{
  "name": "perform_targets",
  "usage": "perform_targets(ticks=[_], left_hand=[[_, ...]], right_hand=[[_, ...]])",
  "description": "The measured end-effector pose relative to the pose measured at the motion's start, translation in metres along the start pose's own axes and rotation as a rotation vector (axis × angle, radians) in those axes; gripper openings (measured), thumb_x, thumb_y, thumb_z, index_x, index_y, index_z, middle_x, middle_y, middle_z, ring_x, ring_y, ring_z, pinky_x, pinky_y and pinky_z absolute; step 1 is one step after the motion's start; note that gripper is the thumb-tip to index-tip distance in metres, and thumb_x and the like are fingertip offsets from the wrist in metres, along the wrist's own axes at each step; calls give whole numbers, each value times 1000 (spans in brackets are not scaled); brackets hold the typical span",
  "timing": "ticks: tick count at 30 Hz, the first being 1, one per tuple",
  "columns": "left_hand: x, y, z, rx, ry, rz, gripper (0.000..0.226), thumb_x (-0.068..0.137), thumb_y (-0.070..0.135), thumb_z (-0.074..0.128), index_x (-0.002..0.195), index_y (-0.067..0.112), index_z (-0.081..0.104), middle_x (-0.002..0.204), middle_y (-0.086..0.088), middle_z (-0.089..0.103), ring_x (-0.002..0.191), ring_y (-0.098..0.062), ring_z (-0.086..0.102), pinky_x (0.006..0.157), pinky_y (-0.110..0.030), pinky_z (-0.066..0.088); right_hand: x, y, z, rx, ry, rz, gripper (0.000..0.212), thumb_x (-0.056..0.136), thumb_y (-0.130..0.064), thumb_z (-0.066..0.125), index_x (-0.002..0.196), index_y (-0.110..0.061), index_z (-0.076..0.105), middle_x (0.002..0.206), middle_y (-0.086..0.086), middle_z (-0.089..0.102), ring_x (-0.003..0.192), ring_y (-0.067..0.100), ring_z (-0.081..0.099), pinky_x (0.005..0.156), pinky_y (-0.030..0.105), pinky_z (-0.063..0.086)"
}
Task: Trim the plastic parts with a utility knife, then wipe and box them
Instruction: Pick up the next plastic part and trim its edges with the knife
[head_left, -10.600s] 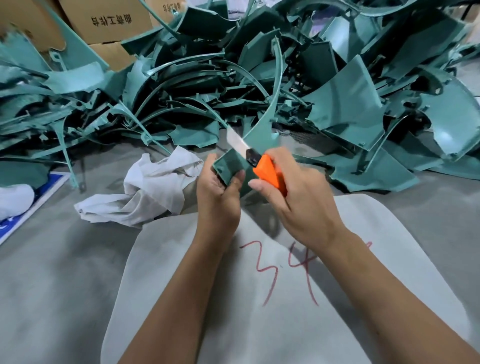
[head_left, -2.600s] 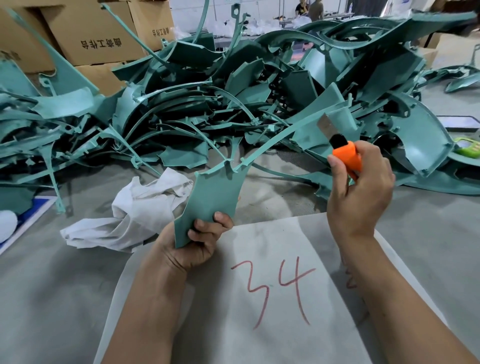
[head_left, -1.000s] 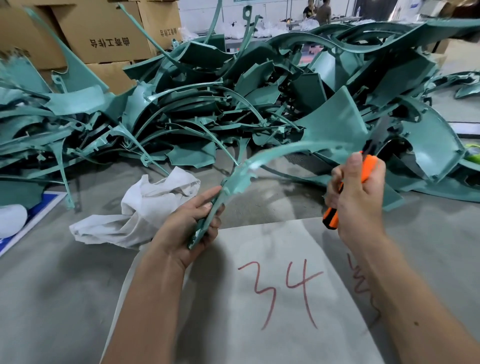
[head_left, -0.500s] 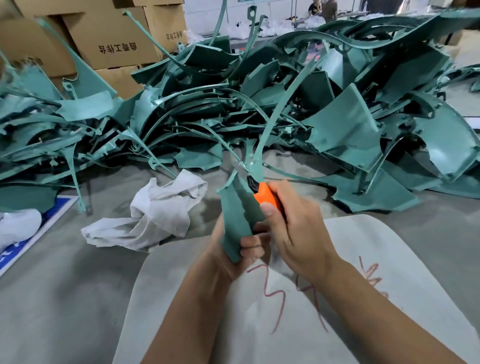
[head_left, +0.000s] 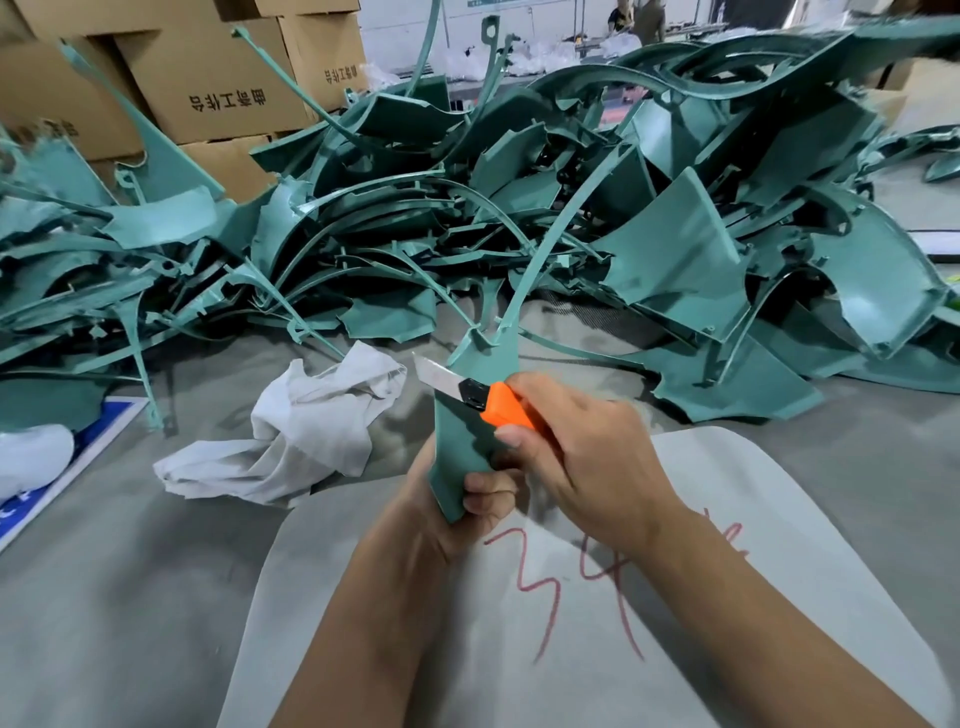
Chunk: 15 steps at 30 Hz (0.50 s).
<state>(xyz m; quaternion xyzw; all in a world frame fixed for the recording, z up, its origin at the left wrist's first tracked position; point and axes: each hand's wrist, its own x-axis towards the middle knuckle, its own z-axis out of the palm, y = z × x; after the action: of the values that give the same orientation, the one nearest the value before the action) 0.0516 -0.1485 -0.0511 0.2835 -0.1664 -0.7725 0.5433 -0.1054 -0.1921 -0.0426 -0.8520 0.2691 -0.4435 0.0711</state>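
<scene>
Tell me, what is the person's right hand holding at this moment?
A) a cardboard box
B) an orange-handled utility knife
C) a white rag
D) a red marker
B: the right hand grips the orange-handled utility knife, its blade out against the green plastic part that the left hand holds upright; the white rag lies untouched on the table.
</scene>
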Motion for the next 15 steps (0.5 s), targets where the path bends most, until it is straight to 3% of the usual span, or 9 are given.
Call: perform_targets(ticks=[4, 7, 15], left_hand=[[-3, 4, -1, 31, -15, -80, 24, 73, 29, 54, 62, 10, 65, 62, 4, 54, 32, -2, 38, 33, -11, 17], [-4, 3, -2, -22, 8, -91, 16, 64, 23, 64, 65, 7, 61, 62, -2, 48, 31, -5, 42, 30, -9, 23], [-6, 1, -1, -127, -68, -173, 19, 70, 8, 79, 78, 3, 63, 69, -11, 48, 34, -13, 49, 31, -14, 32]], right_hand=[[2, -1, 2, -24, 9, 43, 40, 103, -48, 45, 114, -16, 66, 88, -4, 68, 71, 21, 57, 59, 30, 41], [1, -1, 5, -7, -6, 52, 40, 104, -49, 46, 116, -17, 65, 90, -4, 68, 74, 22, 59, 61, 29, 39], [1, 3, 7, -14, 16, 57, 34, 105, -50, 44, 120, -22, 58, 89, -8, 66, 78, 20, 60, 62, 29, 37]])
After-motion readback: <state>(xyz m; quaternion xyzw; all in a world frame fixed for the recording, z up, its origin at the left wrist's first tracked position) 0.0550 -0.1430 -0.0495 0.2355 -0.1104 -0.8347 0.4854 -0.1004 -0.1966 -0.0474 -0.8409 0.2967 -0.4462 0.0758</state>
